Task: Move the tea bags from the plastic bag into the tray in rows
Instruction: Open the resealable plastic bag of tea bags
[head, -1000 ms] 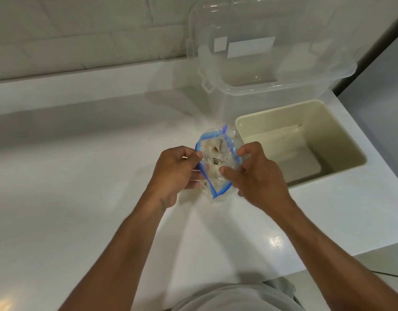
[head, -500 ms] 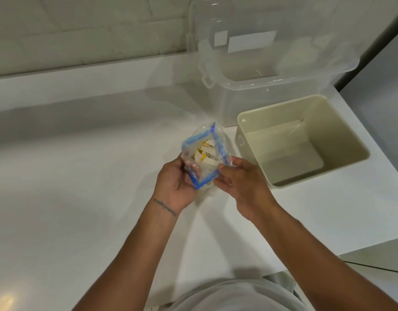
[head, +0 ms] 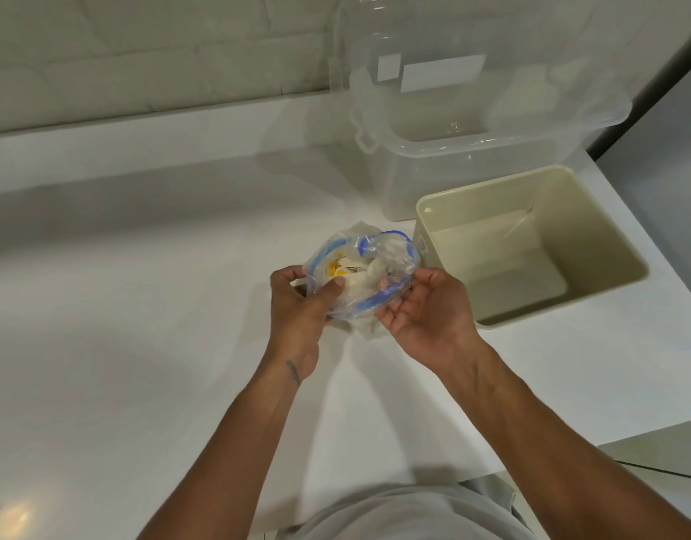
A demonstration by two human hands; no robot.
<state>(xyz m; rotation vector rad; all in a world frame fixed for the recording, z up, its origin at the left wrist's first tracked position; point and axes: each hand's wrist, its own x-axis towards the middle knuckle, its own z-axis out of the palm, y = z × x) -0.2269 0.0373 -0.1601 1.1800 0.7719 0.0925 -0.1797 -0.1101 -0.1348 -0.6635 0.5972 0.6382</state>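
The left hand and right hand each clamp a side of one open plastic bag, with tea bags jumbled inside, too many to count. At its one o'clock stands one clear tub; at three o'clock, one beige tray.

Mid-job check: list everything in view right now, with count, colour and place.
plastic bag: one, clear with a blue zip rim, open-mouthed, held over the counter left of the tray
tea bags: several, too bunched to count, whitish with a yellow tag showing, inside the plastic bag
tray: one, beige, on the counter at right, no tea bags in it
storage box: one, transparent, behind the tray by the wall
counter: one, white
wall: pale tiles, at the back
shirt: grey, bottom edge
left hand: pinches the bag's left side
right hand: palm up, holds the bag's right rim
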